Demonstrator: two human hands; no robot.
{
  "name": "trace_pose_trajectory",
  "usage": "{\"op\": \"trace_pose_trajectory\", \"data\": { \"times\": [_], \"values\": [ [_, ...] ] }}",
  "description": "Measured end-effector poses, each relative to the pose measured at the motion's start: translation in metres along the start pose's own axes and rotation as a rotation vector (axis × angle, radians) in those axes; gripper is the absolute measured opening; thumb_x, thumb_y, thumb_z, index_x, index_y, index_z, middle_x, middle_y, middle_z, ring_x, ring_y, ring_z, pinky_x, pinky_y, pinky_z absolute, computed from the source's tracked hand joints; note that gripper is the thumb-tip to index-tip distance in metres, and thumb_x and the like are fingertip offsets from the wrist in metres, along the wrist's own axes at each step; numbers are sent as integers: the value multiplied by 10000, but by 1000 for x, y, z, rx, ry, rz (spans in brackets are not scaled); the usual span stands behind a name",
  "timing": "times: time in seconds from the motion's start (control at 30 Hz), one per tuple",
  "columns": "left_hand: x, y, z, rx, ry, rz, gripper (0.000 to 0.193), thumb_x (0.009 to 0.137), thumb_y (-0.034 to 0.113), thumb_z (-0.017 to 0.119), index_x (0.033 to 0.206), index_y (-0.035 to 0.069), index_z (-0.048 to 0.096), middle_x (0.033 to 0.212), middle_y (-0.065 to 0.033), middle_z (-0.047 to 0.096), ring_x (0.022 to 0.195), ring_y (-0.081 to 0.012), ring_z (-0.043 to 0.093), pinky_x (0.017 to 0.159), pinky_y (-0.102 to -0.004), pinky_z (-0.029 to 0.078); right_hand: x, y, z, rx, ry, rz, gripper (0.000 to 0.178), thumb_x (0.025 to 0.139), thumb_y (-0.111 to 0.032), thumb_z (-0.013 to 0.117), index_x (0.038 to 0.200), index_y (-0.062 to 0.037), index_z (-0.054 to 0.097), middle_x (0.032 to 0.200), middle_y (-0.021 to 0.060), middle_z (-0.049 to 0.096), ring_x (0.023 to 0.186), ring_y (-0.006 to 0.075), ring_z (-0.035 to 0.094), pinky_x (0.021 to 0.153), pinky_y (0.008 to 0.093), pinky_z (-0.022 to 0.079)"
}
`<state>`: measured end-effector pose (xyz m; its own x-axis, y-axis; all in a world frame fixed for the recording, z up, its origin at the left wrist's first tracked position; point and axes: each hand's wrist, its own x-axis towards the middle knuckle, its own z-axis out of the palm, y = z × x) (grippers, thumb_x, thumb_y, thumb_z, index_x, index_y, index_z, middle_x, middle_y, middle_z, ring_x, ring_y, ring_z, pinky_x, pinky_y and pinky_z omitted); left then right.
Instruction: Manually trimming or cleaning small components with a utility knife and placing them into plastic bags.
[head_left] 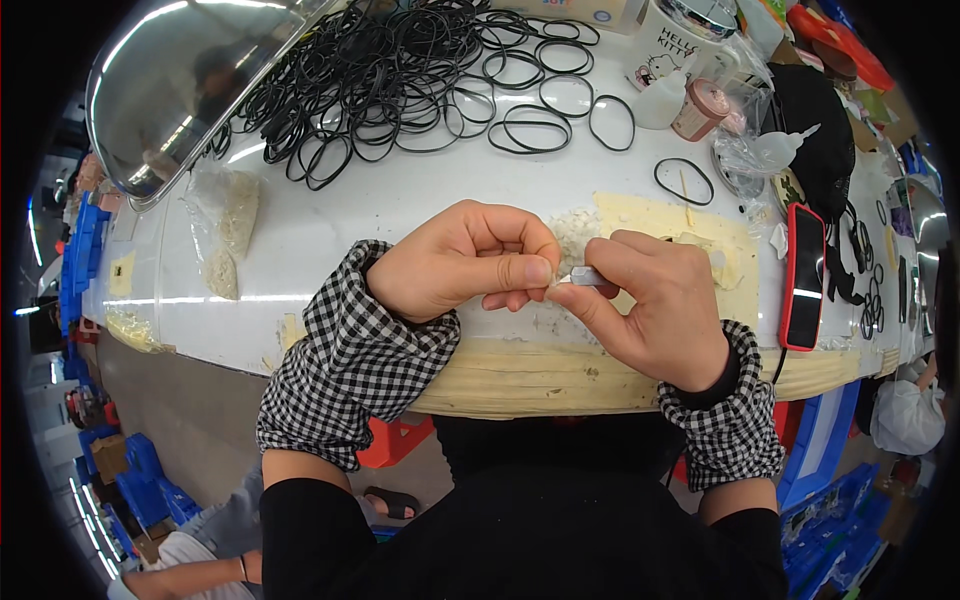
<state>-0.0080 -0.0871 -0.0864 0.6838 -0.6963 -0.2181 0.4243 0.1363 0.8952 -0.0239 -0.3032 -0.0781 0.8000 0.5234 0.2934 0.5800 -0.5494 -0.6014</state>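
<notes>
My left hand [470, 260] is closed in a pinch, thumb against forefinger, on something pale and too small to make out. Close against its fingertips, my right hand [655, 300] grips a small flat metal blade [587, 276], its tip pointing left at the pinch. Behind the fingertips lies a heap of small whitish bits [575, 228], partly hidden by the hands. Under and beyond my right hand spreads a sheet of yellowish tape [735, 250] with a few scraps on it.
Black rubber rings [400, 70] pile up at the far side; one loose ring [684, 181] lies nearer. A clear bag of whitish bits [232, 225] is at left, below a shiny curved cover [190, 80]. A red-cased phone [803, 280], squeeze bottle [660, 100] and pink tub [700, 110] stand right.
</notes>
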Motion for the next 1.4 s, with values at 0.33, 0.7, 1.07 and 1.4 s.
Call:
{"op": "trace_pose_trajectory", "data": {
  "times": [0.33,0.7,1.07,1.4],
  "values": [
    [4,-6,-11,4,219,-17,147,907,159,600,875,17,596,829,-49,641,680,-62,554,601,-179,438,0,1,-5,-23,-212,57,307,804,-340,683,720,-73,558,626,61,564,541,265,566,479,352,424],
    [5,-9,-12,-26,368,-1,124,909,142,585,840,39,594,869,-75,653,709,-76,589,661,-191,475,-4,8,17,-220,-191,166,174,730,-58,661,890,-74,596,807,67,601,684,275,611,573,352,469],
    [5,-13,-2,-223,269,29,184,929,147,557,1028,-3,595,903,-48,639,793,-85,594,728,-206,491,4,4,7,559,33,369,122,853,-99,640,906,11,643,683,1,604,579,52,469,526,201,372],
    [5,-22,5,-266,141,28,209,931,154,579,1040,-16,632,920,-82,666,776,-95,621,724,-205,519,4,8,11,537,140,273,128,835,-63,656,949,-9,677,723,1,585,569,16,437,504,161,326]
  ]
}}
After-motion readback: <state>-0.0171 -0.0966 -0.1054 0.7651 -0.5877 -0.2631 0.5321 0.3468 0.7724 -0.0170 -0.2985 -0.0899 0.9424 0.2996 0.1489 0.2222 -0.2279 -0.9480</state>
